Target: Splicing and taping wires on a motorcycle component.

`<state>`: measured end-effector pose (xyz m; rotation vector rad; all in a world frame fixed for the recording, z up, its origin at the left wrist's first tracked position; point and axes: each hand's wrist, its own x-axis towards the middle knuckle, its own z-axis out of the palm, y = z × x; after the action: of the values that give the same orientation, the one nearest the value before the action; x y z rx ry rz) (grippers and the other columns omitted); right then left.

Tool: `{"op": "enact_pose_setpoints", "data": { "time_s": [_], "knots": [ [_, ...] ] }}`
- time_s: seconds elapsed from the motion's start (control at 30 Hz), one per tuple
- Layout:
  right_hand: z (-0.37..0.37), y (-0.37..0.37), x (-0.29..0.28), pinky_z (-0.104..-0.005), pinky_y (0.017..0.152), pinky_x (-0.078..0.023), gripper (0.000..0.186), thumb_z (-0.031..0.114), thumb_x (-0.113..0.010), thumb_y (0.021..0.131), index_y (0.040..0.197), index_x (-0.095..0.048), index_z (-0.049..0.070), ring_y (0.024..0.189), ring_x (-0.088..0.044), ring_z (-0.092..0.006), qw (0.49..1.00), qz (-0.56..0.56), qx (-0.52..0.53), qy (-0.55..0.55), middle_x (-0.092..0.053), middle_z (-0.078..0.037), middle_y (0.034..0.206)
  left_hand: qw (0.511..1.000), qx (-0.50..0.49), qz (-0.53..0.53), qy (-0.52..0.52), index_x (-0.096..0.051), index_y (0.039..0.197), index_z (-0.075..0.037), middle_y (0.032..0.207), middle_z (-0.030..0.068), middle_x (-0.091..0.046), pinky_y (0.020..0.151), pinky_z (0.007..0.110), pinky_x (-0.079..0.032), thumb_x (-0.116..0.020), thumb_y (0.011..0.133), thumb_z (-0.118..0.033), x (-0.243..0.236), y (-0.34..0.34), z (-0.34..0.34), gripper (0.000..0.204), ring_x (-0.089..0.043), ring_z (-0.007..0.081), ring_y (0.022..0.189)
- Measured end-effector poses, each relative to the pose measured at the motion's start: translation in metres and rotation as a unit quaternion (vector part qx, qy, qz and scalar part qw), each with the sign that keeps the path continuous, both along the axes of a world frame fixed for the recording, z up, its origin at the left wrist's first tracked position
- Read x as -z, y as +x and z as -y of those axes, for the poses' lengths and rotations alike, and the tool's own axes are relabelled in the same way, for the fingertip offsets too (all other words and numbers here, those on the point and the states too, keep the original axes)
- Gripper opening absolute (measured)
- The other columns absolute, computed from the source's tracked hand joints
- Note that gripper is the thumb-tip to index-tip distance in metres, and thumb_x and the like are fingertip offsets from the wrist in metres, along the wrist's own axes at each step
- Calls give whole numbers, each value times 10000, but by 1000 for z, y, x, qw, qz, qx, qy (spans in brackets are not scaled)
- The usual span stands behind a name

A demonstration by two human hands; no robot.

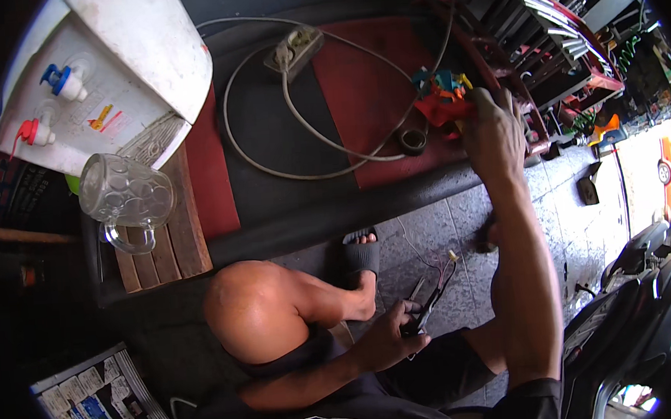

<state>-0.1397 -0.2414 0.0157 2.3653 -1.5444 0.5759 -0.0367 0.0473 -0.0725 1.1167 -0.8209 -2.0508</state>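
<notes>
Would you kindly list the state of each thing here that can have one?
left hand: shut on pliers with thin wires
right hand: reaching into colourful parts, grip unclear
glass mug: empty, lying on its side
power strip: one cable plugged in

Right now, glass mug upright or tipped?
Tipped: the glass mug lies on its side on the wooden slats, handle toward the camera.

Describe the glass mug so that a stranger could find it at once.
Start at the white water dispenser with blue and red taps at the upper left. Just below it, on a small wooden slat stand, lies the glass mug. It is the only clear, dimpled thing, with a handle.
</notes>
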Motion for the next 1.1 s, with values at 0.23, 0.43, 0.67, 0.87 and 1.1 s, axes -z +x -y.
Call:
{"op": "enact_pose_setpoints", "data": {
  "time_s": [0.23, 0.43, 0.67, 0.87, 1.1],
  "knots": [
    [-30, 37, 5, -448, 893, -485, 266, 89, -667, 759, 1024, -685, 81, 1057, -587, -354, 980, 23, -179, 84, -611, -170, 1124, 955, -93, -256, 119, -488, 1248, -44, 1037, 25, -616, 845, 243, -490, -675, 910, -103, 20, -4, -11, 391, -587, 73, 959],
    [-15, 27, 34, -385, 821, -523, 211, 153, -653, 869, 1060, -705, 81, 922, -674, -334, 966, 85, -152, 192, -675, -203, 997, 981, -55, -175, 58, -393, 1386, -42, 1144, 55, -603, 899, 272, -485, -719, 869, -61, 7, 6, -15, 612, -592, 97, 1028],
    [-145, -27, -68, -269, 761, -466, 590, 354, -697, 807, 1183, -632, -95, 816, -618, -154, 779, 401, 44, 480, -683, -129, 945, 994, -65, 31, -78, -401, 1325, -4, 1091, 87, -600, 904, 314, -488, -790, 809, -105, 8, 9, -22, 654, -601, 149, 1012],
    [-252, -98, 5, -338, 858, -470, 166, 75, -694, 859, 943, -639, -57, 946, -615, -231, 652, 491, 34, 576, -639, -158, 1032, 939, -51, 256, -224, -450, 1110, -22, 992, 116, -570, 847, 345, -486, -852, 744, -153, -3, 1, -15, 559, -601, 194, 932],
    [-277, -88, 26, -349, 789, -523, 216, 108, -732, 858, 990, -656, -46, 931, -666, -292, 716, 433, 34, 546, -649, -205, 1085, 853, -63, 300, -422, -483, 1073, -23, 1019, 158, -565, 826, 429, -479, -839, 707, -124, 20, -3, -13, 520, -574, 329, 916]
  ]
}}
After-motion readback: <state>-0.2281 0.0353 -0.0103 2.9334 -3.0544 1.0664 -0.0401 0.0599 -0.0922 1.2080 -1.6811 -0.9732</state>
